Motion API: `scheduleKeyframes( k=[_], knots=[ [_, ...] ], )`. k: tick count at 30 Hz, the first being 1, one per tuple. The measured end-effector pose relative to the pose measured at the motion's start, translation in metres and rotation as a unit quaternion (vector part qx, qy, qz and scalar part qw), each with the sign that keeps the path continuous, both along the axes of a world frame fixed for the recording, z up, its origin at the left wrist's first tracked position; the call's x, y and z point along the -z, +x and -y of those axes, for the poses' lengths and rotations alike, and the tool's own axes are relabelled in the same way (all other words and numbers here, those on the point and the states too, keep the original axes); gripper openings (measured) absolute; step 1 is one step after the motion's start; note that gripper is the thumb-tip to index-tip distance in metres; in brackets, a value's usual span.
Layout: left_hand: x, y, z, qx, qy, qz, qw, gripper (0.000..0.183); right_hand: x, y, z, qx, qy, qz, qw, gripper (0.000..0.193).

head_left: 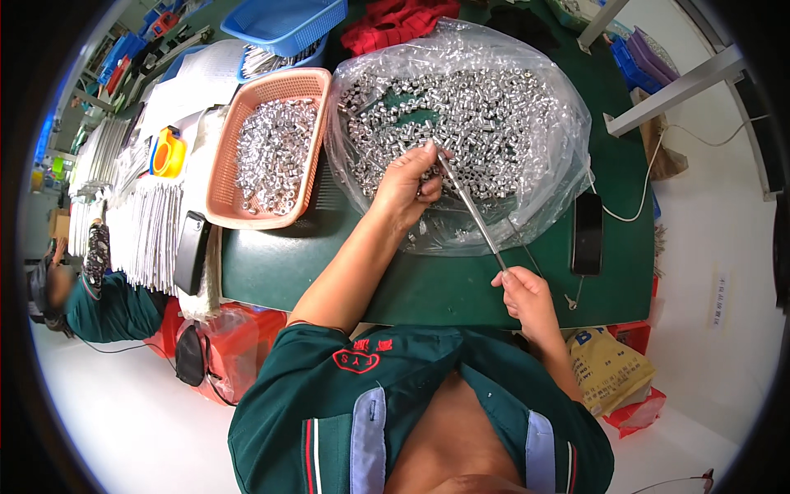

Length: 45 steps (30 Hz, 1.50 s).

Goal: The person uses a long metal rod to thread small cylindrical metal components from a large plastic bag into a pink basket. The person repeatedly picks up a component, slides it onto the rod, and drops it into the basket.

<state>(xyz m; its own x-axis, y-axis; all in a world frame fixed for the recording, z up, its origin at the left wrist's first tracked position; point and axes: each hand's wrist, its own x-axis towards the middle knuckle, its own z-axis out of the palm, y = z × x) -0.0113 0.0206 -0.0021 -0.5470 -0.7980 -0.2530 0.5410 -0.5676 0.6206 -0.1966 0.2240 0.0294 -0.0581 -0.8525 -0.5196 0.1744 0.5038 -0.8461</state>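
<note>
A thin, straight metal rod [472, 208] slants across the near side of a clear plastic bag [555, 177]. The bag lies spread on the green table and holds a great many small silvery metal sleeves [494, 103]. My left hand [405, 188] is closed at the rod's far end, over the sleeves; whether a small piece is also pinched there cannot be made out. At the near end, my right hand [527, 299] grips the rod between thumb and curled fingers, just short of the bag's edge. Left of the bag, an orange plastic basket [224, 177] contains more such sleeves.
Blue baskets [288, 25] and a red cloth [393, 23] sit at the back. A black phone [587, 235] lies right, near a white cable [638, 216] and a metal post [679, 89]. Bundled rods [148, 235], yellow tape [169, 155] and another person [115, 309] are left.
</note>
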Motion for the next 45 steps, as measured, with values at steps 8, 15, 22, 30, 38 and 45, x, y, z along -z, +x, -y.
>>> scheduleKeyframes(
  k=[8, 15, 22, 30, 38, 45],
  knots=[
    [-0.006, 0.007, 0.008, 0.01, 0.074, -0.042, 0.996, 0.052, -0.004, -0.001, 0.0, 0.008, -0.007, -0.003, 1.0, 0.021],
    [-0.001, 0.009, 0.011, 0.014, 0.094, -0.066, 0.993, 0.056, -0.001, -0.005, -0.009, -0.012, -0.019, -0.037, 0.999, 0.019],
    [0.002, 0.008, 0.011, 0.014, 0.115, -0.079, 0.99, 0.046, -0.001, -0.004, -0.007, -0.02, -0.012, -0.05, 0.998, 0.017],
    [0.007, 0.0, 0.002, -0.012, 0.142, -0.131, 0.981, 0.034, -0.002, -0.005, -0.015, 0.001, 0.009, -0.072, 0.997, 0.016],
    [0.003, -0.01, -0.011, -0.003, 0.129, -0.102, 0.986, 0.029, 0.0, -0.015, -0.033, 0.009, -0.036, -0.182, 0.983, 0.015],
    [-0.001, -0.015, -0.02, 0.013, 0.112, -0.141, 0.983, 0.036, 0.0, -0.011, -0.033, 0.006, 0.005, -0.037, 0.999, 0.018]
  ],
)
